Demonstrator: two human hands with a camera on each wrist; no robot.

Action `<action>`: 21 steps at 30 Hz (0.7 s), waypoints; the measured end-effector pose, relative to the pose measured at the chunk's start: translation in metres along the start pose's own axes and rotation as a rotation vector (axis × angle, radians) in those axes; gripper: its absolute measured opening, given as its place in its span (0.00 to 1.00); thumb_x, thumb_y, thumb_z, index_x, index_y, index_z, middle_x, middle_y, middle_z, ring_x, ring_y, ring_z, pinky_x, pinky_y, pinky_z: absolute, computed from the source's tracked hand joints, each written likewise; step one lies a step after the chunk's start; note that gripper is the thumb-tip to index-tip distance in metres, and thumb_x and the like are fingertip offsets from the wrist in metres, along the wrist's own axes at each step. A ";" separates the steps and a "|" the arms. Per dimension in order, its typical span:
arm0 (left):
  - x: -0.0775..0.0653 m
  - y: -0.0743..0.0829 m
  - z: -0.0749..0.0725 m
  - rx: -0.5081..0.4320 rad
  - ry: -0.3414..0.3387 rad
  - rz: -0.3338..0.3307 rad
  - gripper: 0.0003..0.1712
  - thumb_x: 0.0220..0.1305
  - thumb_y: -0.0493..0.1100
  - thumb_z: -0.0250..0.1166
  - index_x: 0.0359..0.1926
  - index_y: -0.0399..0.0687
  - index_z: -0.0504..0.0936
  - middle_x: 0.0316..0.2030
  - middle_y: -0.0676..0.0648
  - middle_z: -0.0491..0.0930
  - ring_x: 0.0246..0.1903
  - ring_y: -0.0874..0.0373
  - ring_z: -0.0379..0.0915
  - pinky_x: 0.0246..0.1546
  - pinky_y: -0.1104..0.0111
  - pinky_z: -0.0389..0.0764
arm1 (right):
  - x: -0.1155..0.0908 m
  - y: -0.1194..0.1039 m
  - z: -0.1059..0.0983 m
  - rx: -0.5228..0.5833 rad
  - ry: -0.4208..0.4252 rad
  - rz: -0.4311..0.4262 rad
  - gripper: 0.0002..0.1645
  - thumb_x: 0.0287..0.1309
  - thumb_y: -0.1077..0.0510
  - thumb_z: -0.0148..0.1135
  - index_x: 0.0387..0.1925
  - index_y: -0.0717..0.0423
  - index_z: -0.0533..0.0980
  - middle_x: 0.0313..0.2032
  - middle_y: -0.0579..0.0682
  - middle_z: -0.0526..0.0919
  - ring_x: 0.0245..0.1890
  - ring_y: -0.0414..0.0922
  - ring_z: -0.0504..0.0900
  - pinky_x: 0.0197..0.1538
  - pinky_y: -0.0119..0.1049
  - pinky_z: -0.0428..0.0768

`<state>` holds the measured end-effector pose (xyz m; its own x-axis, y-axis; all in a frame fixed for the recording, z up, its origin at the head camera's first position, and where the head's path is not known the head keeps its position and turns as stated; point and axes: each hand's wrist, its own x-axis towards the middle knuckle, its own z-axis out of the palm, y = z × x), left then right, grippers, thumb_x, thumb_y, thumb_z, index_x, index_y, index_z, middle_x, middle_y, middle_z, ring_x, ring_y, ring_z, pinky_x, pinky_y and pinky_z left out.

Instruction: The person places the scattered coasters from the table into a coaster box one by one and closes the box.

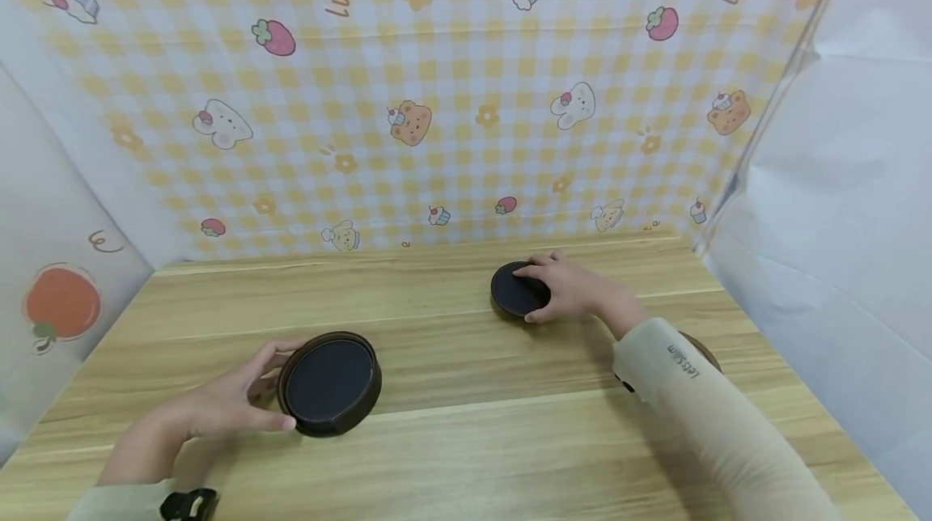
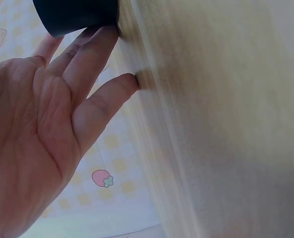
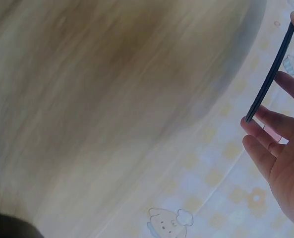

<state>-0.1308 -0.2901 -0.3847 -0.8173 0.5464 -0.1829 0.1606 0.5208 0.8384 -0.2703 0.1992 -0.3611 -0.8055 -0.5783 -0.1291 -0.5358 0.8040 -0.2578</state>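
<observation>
On the left of the table, my left hand (image 1: 226, 400) holds a round, dark coaster holder (image 1: 329, 383) with a raised rim. Its thumb is at the near edge and its fingers lie along the far left side. The left wrist view shows the fingers of the left hand (image 2: 52, 114) against the holder's dark wall (image 2: 80, 15). Farther back and to the right, my right hand (image 1: 564, 286) grips a thin round black coaster (image 1: 513, 290) by its edge. In the right wrist view, the coaster (image 3: 271, 72) appears edge-on between thumb and fingertips.
A brown round object (image 1: 705, 349) lies at the right, mostly hidden by the right sleeve (image 1: 699, 400). The wooden table (image 1: 466, 456) meets a yellow checked cloth (image 1: 451, 44) at the back. White sheets (image 1: 859, 181) hang on both sides.
</observation>
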 end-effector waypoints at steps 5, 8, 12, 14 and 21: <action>0.000 0.001 0.000 0.005 0.003 -0.009 0.53 0.57 0.40 0.73 0.73 0.41 0.46 0.68 0.20 0.55 0.62 0.13 0.57 0.53 0.28 0.67 | 0.003 -0.006 0.005 0.007 -0.014 0.003 0.47 0.52 0.38 0.72 0.71 0.44 0.67 0.74 0.62 0.59 0.71 0.61 0.60 0.66 0.58 0.70; 0.001 0.001 0.000 0.010 0.004 -0.012 0.53 0.57 0.41 0.73 0.73 0.42 0.47 0.68 0.20 0.56 0.61 0.13 0.57 0.54 0.28 0.67 | 0.005 -0.010 0.007 0.007 -0.013 -0.023 0.47 0.52 0.38 0.72 0.71 0.45 0.67 0.74 0.63 0.59 0.72 0.64 0.59 0.66 0.59 0.69; 0.001 0.000 -0.001 0.009 0.005 -0.009 0.53 0.57 0.40 0.73 0.73 0.41 0.46 0.68 0.19 0.55 0.60 0.12 0.57 0.52 0.28 0.68 | 0.007 -0.019 0.009 0.007 -0.008 -0.058 0.46 0.52 0.39 0.72 0.70 0.46 0.68 0.73 0.64 0.61 0.72 0.67 0.59 0.66 0.61 0.69; 0.001 0.000 -0.001 0.008 0.006 -0.005 0.53 0.57 0.39 0.73 0.73 0.41 0.46 0.68 0.19 0.55 0.60 0.12 0.57 0.52 0.28 0.68 | 0.008 -0.024 0.010 0.007 -0.006 -0.073 0.46 0.52 0.39 0.71 0.70 0.46 0.68 0.73 0.63 0.61 0.71 0.66 0.61 0.66 0.60 0.70; 0.000 -0.002 0.000 0.001 0.006 -0.001 0.54 0.56 0.39 0.73 0.73 0.41 0.46 0.67 0.19 0.55 0.60 0.12 0.57 0.52 0.28 0.67 | 0.008 -0.041 0.012 0.002 -0.009 -0.140 0.46 0.52 0.39 0.71 0.70 0.46 0.68 0.73 0.63 0.62 0.69 0.63 0.63 0.64 0.56 0.73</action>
<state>-0.1312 -0.2910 -0.3860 -0.8208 0.5419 -0.1806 0.1602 0.5218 0.8379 -0.2519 0.1598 -0.3632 -0.7204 -0.6862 -0.1006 -0.6425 0.7150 -0.2757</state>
